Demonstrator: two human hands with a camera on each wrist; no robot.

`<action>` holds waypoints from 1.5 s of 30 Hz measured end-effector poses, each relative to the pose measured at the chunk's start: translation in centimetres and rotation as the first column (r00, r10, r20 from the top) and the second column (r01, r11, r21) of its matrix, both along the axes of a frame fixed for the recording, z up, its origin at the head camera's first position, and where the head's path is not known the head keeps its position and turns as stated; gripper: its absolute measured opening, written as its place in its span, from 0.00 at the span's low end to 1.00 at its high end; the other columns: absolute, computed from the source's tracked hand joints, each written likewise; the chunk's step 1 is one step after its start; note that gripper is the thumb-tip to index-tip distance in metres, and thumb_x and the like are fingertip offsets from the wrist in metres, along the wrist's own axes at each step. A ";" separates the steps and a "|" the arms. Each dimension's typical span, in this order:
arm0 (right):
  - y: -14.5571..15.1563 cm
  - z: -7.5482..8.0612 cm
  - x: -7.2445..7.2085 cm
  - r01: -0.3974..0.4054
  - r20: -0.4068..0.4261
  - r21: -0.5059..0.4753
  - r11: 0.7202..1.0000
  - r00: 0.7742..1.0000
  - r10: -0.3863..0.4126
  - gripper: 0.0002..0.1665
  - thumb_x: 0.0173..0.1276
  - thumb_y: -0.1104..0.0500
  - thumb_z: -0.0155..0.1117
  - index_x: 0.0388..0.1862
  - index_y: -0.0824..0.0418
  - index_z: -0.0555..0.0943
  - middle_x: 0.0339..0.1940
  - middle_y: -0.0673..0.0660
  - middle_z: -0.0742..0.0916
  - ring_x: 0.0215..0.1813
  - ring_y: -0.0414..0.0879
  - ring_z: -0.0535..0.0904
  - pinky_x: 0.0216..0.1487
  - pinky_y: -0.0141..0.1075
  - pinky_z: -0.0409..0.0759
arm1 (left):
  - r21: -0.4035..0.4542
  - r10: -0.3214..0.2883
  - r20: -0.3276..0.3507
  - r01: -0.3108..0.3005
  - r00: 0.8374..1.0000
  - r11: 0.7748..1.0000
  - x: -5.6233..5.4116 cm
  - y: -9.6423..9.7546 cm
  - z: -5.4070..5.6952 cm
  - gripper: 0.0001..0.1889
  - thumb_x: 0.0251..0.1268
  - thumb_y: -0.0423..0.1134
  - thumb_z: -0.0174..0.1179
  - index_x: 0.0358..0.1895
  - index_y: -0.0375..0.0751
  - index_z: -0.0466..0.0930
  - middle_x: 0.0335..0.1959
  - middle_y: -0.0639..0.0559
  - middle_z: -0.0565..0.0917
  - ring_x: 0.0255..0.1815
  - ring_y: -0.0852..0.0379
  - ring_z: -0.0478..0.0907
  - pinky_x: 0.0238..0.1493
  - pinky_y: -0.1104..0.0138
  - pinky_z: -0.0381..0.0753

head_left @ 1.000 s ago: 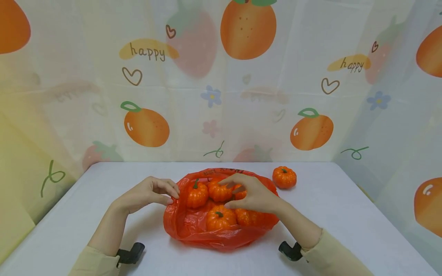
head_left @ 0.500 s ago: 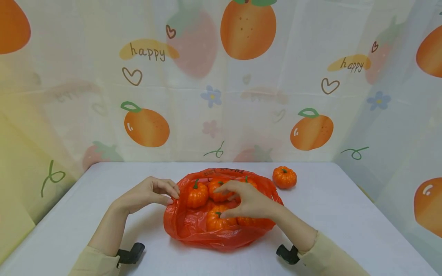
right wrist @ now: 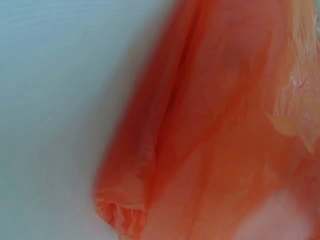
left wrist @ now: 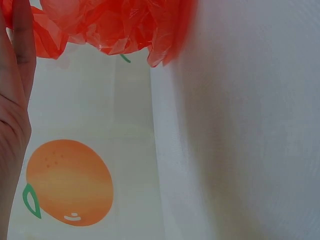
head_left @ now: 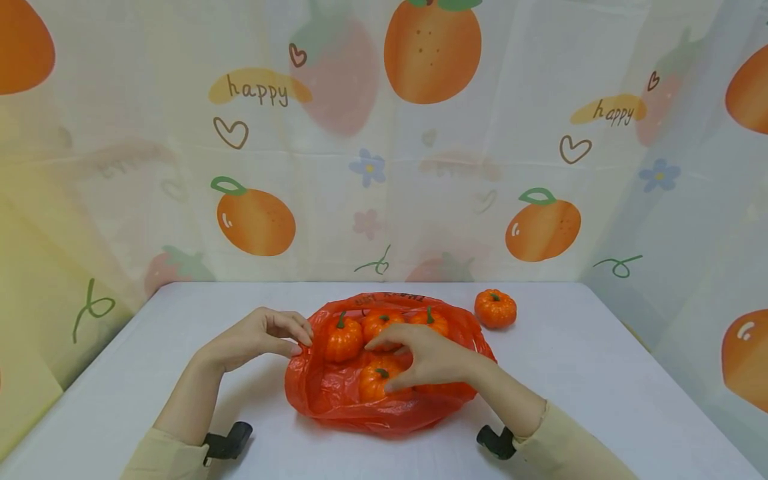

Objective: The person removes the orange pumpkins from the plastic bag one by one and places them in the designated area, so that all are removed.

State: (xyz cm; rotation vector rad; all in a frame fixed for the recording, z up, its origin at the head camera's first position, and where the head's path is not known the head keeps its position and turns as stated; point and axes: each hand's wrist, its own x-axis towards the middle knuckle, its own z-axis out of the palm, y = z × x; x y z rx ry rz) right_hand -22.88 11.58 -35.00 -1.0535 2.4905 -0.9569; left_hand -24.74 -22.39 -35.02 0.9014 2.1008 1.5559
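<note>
An orange plastic bag lies open on the white table with several small orange pumpkins inside. My left hand pinches the bag's left rim beside one pumpkin. My right hand reaches into the bag from the right, with fingers and thumb curled round the front pumpkin. Two more pumpkins sit at the back of the bag. The left wrist view shows my palm and crumpled bag plastic. The right wrist view is filled by blurred bag plastic.
One loose pumpkin sits on the table behind and to the right of the bag. A fruit-printed curtain closes the table in at the back and both sides. Black wrist mounts rest near the front edge.
My right hand has slid left and down from the back pumpkins onto the front one, uncovering the back-right pumpkin. The left hand and bag rim stay put.
</note>
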 end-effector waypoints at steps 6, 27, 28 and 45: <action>-0.1 0.0 0.1 -0.031 -0.028 0.094 0.995 0.999 0.033 0.34 0.57 0.48 0.75 0.63 0.46 0.77 0.64 0.42 0.80 0.68 0.42 0.73 0.72 0.45 0.71 | -0.002 -0.001 -0.002 0.001 1.000 1.000 0.0 0.0 0.0 0.09 0.64 0.30 0.61 0.44 0.29 0.84 0.46 0.59 0.84 0.52 0.60 0.78 0.49 0.65 0.85; -0.7 0.3 -0.6 -0.127 -0.027 0.275 0.953 0.990 0.140 0.36 0.54 0.56 0.74 0.64 0.42 0.77 0.65 0.38 0.78 0.69 0.37 0.71 0.75 0.45 0.68 | -0.001 -0.006 -0.013 0.006 1.000 1.000 -0.1 -0.1 -0.2 0.08 0.64 0.30 0.61 0.43 0.30 0.85 0.46 0.58 0.84 0.53 0.60 0.78 0.51 0.64 0.83; -0.7 0.3 -0.6 -0.130 -0.024 0.275 0.953 0.990 0.142 0.36 0.54 0.56 0.74 0.64 0.42 0.76 0.65 0.38 0.78 0.69 0.37 0.71 0.75 0.45 0.67 | -0.001 -0.005 -0.012 0.005 1.000 1.000 -0.1 -0.1 -0.2 0.08 0.64 0.30 0.61 0.43 0.30 0.85 0.46 0.58 0.84 0.53 0.60 0.78 0.51 0.64 0.83; -0.6 0.1 -0.7 -0.127 -0.051 0.248 0.961 0.988 0.143 0.36 0.55 0.57 0.72 0.65 0.40 0.75 0.67 0.39 0.77 0.71 0.40 0.70 0.75 0.49 0.67 | 0.003 -0.008 -0.016 0.008 1.000 1.000 -0.2 -0.2 -0.4 0.08 0.64 0.30 0.61 0.44 0.30 0.85 0.46 0.57 0.84 0.53 0.59 0.78 0.50 0.64 0.85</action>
